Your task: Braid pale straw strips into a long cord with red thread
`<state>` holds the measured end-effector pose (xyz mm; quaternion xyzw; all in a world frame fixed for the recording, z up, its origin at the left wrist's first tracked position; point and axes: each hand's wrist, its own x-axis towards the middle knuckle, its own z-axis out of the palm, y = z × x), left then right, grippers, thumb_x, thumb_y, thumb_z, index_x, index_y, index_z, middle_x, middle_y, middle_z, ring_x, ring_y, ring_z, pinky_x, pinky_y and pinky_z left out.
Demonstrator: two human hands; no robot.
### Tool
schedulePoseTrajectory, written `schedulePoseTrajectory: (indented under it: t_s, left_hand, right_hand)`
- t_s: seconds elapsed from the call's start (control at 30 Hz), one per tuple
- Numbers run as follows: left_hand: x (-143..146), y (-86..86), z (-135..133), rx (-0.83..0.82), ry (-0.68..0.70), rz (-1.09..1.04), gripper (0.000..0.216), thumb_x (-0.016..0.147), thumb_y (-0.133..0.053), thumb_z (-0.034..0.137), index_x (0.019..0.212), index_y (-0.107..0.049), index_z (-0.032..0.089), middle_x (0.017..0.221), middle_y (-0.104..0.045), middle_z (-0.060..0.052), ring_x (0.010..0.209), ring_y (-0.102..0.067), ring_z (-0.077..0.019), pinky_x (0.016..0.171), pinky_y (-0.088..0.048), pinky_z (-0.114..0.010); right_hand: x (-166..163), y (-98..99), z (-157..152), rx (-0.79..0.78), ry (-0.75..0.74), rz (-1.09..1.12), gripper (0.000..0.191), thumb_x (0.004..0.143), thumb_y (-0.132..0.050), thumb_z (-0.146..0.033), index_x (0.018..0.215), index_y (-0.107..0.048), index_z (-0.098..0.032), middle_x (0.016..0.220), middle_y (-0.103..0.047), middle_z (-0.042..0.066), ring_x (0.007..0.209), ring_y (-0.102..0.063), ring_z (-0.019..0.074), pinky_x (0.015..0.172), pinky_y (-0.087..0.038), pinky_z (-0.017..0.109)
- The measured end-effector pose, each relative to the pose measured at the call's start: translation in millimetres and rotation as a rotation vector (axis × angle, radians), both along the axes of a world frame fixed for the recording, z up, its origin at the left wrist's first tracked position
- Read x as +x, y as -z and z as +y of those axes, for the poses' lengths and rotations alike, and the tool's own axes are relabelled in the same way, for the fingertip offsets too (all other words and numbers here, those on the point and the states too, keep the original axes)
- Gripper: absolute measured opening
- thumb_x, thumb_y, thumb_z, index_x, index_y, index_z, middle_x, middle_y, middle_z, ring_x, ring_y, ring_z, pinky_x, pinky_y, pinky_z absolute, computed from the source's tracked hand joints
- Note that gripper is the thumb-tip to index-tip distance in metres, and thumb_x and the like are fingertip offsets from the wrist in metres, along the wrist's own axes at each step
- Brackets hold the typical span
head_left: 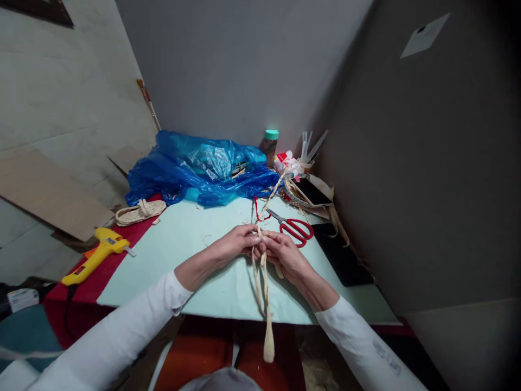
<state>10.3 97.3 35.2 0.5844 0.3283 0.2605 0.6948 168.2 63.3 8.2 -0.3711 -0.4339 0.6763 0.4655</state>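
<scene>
Both hands meet over the middle of the table on a pale braid of plant fibre, which runs up and away toward the clutter at the back. My left hand pinches the braid from the left, thumb and fingers closed. From the right, my right hand grips it too, its thumb close to the left one. Loose fibre strands hang below the hands, one ending in a wide flat tip past the table edge. A red cord lies by the braid. Red-handled scissors rest just beyond my right hand.
A yellow glue gun and a small woven slipper lie at the left. Blue plastic bags spread across the back, with a green-lidded jar. A phone and a black flat panel sit at the right.
</scene>
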Motion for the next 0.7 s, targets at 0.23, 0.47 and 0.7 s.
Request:
schedulePoseTrajectory:
  t_s: [0.23, 0.47, 0.7]
  left_hand:
    - [11.0, 16.8, -4.7, -0.126, -0.080, -0.028, 0.012, 0.078, -0.056, 0.022, 0.084, -0.052, 0.012, 0.063, -0.048, 0.003, 0.044, -0.025, -0.0025, 0.042, -0.013, -0.018]
    - [6.1, 16.9, -5.0, 0.166, -0.062, 0.222, 0.013, 0.078, -0.046, 0.021, 0.069, -0.054, 0.015, 0.053, -0.042, 0.005, 0.047, -0.034, -0.0084, 0.046, -0.025, -0.023]
    - [5.6, 16.1, -6.1, 0.247, -0.096, 0.248, 0.020, 0.083, -0.044, 0.030, 0.070, -0.053, 0.017, 0.055, -0.046, 0.005, 0.048, -0.036, -0.0098, 0.048, -0.027, -0.023]
  right_hand:
    - [3.3, 0.2, -12.3, 0.008, 0.028, -0.117, 0.031, 0.081, -0.064, -0.042, 0.096, -0.054, -0.016, 0.065, -0.047, -0.005, 0.050, -0.032, 0.0061, 0.045, -0.020, 0.020]
    - [3.4, 8.2, -11.6, 0.003, 0.046, -0.215, 0.027, 0.083, -0.056, -0.036, 0.102, -0.042, -0.022, 0.062, -0.049, -0.008, 0.045, -0.029, 0.0061, 0.043, -0.016, 0.020]
    - [6.0, 5.1, -4.8, 0.186, 0.088, -0.503, 0.014, 0.087, -0.049, -0.032, 0.092, -0.043, -0.020, 0.060, -0.052, -0.006, 0.051, -0.042, 0.0096, 0.051, -0.030, 0.022]
